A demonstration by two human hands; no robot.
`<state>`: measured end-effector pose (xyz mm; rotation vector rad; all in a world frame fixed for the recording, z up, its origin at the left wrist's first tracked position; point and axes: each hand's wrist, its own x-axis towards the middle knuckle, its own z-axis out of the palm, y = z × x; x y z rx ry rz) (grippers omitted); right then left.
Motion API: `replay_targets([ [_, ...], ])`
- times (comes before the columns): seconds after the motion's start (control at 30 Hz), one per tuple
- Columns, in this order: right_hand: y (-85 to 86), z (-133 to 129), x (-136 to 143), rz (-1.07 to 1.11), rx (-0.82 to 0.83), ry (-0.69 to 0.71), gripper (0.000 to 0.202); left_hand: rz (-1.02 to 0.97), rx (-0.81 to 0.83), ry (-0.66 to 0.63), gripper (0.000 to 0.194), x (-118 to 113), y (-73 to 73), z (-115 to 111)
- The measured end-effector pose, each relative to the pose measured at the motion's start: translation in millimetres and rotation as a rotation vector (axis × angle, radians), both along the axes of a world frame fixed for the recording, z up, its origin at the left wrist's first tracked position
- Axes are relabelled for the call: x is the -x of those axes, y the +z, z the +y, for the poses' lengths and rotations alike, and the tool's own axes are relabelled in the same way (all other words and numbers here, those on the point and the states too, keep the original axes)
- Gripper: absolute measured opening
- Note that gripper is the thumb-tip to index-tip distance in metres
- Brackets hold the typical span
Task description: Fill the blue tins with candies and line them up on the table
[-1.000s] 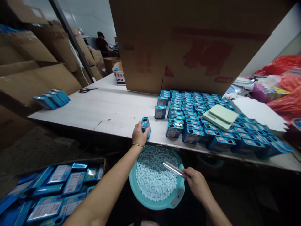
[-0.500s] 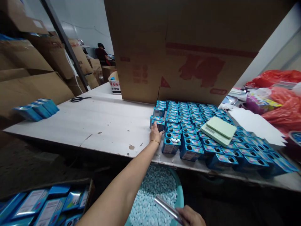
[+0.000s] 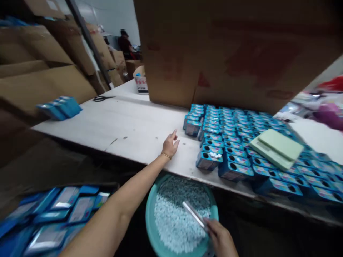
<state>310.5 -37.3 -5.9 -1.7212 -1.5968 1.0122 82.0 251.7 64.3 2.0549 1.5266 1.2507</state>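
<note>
My left hand point(image 3: 170, 144) is over the white table, its fingers apart and holding nothing. To its right, a short column of blue boxes point(image 3: 193, 127) stands beside the larger block of blue boxes. Several of these have round holes in their tops. White pellets point(image 3: 215, 155) lie on top of the front box point(image 3: 209, 163). Below the table edge, my right hand point(image 3: 221, 235) is closed around a shiny metal tube point(image 3: 193, 214). The tube slants over small pale pellets point(image 3: 174, 221) in a round turquoise basin point(image 3: 150, 219).
A pale green scale point(image 3: 277, 148) rests on the boxes at right. Black scissors point(image 3: 103, 98) and several blue boxes point(image 3: 60, 107) lie at the table's left. A big cardboard sheet point(image 3: 182, 53) rises behind. Lower left, a carton holds blue packs point(image 3: 65, 198). A person point(image 3: 125, 44) sits far back.
My left hand has let go of a blue box and drawn back from it. That box stands in the short column. The view has shifted; the right hand still holds the tube over the basin.
</note>
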Motion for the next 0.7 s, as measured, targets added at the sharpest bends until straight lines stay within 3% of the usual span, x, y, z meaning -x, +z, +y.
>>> replay_targets([
  [0.07, -11.2, 0.4, -1.0, 0.072, 0.081, -0.01, 0.028, -0.053, -0.039, 0.165, 0.057, 74.6, -14.0, -41.6],
  [0.13, -26.3, -3.0, 2.5, 0.161, 0.218, -0.05, 0.029, -0.056, 0.031, 0.43, 0.057, 160.3, -31.1, -96.1],
  [0.17, -33.9, -5.9, 6.0, 0.213, 0.308, -0.069, 0.031, -0.037, 0.134, 0.572, 0.057, 202.1, -40.7, -127.6],
  [0.23, -45.6, -13.1, 15.4, 0.306, 0.481, -0.099, 0.035, 0.033, 0.498, 0.791, 0.052, 272.0, -62.9, -194.3],
  [0.3, -51.5, -19.7, 25.5, 0.367, 0.582, -0.113, 0.037, 0.03, 0.728, 0.866, 0.044, 314.6, -90.3, -255.3],
  [0.37, -52.9, -23.8, 33.8, 0.391, 0.612, -0.134, 0.038, -0.013, 0.863, 0.88, 0.037, 329.4, -122.5, -299.3],
  [0.47, -50.7, -25.8, 40.8, 0.364, 0.614, -0.201, 0.041, -0.095, 0.966, 0.859, 0.036, 319.4, -171.3, -324.3],
  [0.57, -43.9, -28.5, 43.2, 0.313, 0.633, -0.227, 0.043, -0.163, 0.985, 0.82, 0.048, 302.0, -208.8, -308.4],
  [0.7, -28.3, -34.8, 49.4, 0.267, 0.706, -0.237, 0.046, -0.229, 0.972, 0.758, 0.059, 291.9, -232.8, -259.2],
])
